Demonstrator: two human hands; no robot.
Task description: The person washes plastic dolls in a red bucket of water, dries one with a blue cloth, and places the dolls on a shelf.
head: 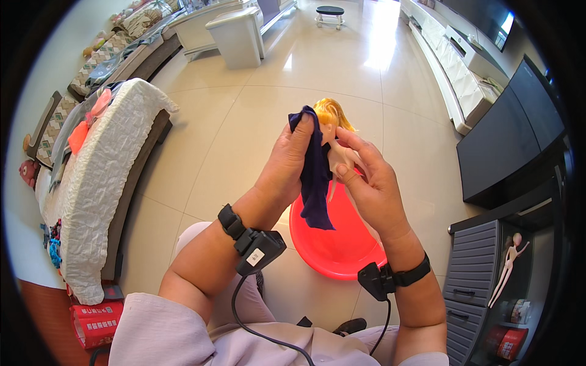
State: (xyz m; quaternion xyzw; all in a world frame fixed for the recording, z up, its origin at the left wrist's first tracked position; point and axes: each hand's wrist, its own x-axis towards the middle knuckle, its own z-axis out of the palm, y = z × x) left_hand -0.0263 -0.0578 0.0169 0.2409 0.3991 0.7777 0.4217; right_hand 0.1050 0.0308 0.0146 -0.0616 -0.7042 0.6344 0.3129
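Note:
A doll with yellow hair point(330, 112) is held upright in front of me, above a red plastic basin point(316, 247) on the floor. My left hand point(293, 148) grips a dark purple cloth point(316, 192) and presses it against the side of the doll's head. The cloth hangs down in front of the basin. My right hand point(373, 180) has the doll's bare torso point(339, 155) between thumb and fingers, one fingertip near its neck. Part of the doll's legs is hidden behind that hand.
On the left stands a sofa with a white cover point(98, 206). A grey dresser point(471, 265) is at the right, with a second, bald doll point(509, 265) on it. Ahead are a grey bin point(236, 41) and a round stool point(329, 13). A red bag point(96, 322) bears writing.

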